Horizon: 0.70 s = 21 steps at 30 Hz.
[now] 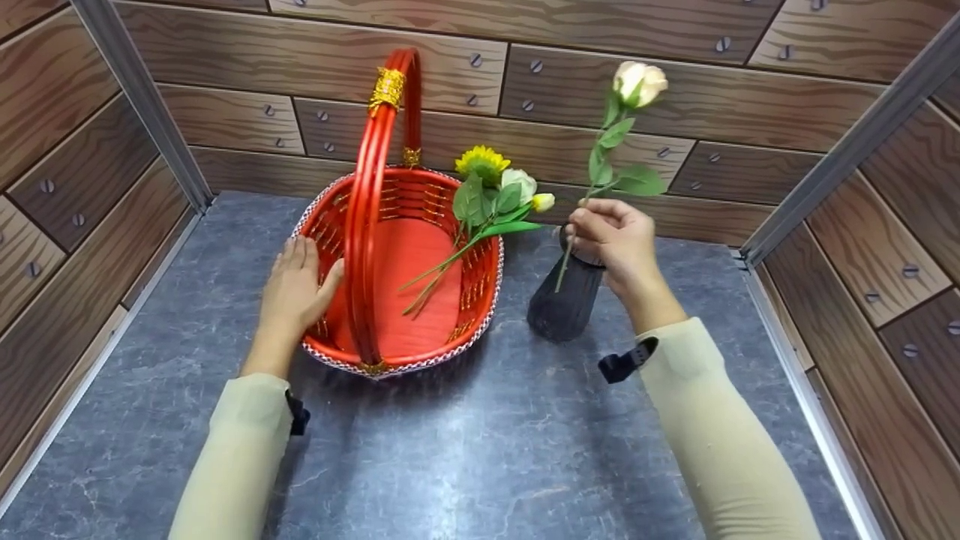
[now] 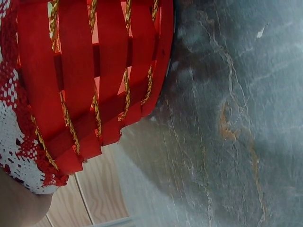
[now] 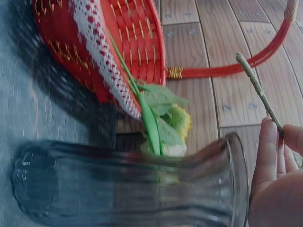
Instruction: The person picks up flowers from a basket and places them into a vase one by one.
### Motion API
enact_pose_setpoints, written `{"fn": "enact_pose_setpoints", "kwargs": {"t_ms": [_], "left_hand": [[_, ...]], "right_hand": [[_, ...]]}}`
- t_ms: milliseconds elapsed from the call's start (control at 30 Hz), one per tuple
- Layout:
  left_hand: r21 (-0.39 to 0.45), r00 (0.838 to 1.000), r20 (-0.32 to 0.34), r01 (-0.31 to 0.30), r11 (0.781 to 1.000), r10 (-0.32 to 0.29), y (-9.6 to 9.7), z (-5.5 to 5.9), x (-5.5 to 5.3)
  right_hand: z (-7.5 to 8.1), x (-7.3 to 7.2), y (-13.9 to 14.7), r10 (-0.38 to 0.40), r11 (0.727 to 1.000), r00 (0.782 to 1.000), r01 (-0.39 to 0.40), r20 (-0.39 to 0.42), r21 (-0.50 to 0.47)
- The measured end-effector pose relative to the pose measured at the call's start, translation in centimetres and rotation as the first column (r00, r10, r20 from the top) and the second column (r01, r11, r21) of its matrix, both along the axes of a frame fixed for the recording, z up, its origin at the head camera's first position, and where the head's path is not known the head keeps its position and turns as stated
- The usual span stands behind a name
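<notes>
My right hand [image 1: 619, 236] pinches the stem of a cream rose [image 1: 640, 84] between thumb and fingers, bloom upward. In the head view the lower stem crosses in front of a dark ribbed glass vase [image 1: 562, 304]; the right wrist view has the bare stem end [image 3: 255, 85] apart from the vase mouth. My left hand [image 1: 289, 289] rests on the left rim of a red woven basket [image 1: 491, 307], its fingers extended and the thumb over the inner side. A yellow sunflower [image 1: 482, 163], a white flower [image 1: 517, 184] and a small yellow-tipped bud [image 1: 543, 202] lean over the basket's right rim, stems inside.
The basket's tall red handle [image 1: 364, 225], with gold wrapping [image 1: 388, 88], arches over it. Wood-patterned walls [image 1: 600, 142] enclose the grey marbled floor [image 1: 420, 450] at the back and both sides, with metal strips [image 1: 161, 127] along the corners.
</notes>
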State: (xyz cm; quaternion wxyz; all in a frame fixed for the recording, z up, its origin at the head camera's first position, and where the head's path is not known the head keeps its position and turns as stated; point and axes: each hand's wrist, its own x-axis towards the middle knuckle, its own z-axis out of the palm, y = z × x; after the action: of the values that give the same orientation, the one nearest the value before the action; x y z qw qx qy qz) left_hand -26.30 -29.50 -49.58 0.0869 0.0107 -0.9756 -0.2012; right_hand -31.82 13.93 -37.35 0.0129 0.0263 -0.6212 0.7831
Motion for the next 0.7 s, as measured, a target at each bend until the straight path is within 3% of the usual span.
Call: {"fn": "enact_pose_setpoints", "kwargs": {"t_ms": [333,467,700], "left_hand": [[0.009,1.000,0.015,-0.002,1.000,0.002,0.0,0.1,0.1],[0.015,1.000,0.013,-0.003,1.000,0.003,0.0,0.2,0.1],[0.018,1.000,0.002,-0.016,1.000,0.016,-0.1,-0.1,-0.1]], "right_hand": [[1.6,-1.2,2.3,-0.078,0.996,0.997,0.077,-0.018,-0.042],[2.5,-1.7,2.8,-0.122,0.992,0.990,0.119,-0.063,-0.051],[2.3,-2.4,3.0,-0.138,0.986,0.978,0.151,-0.158,0.072]]}}
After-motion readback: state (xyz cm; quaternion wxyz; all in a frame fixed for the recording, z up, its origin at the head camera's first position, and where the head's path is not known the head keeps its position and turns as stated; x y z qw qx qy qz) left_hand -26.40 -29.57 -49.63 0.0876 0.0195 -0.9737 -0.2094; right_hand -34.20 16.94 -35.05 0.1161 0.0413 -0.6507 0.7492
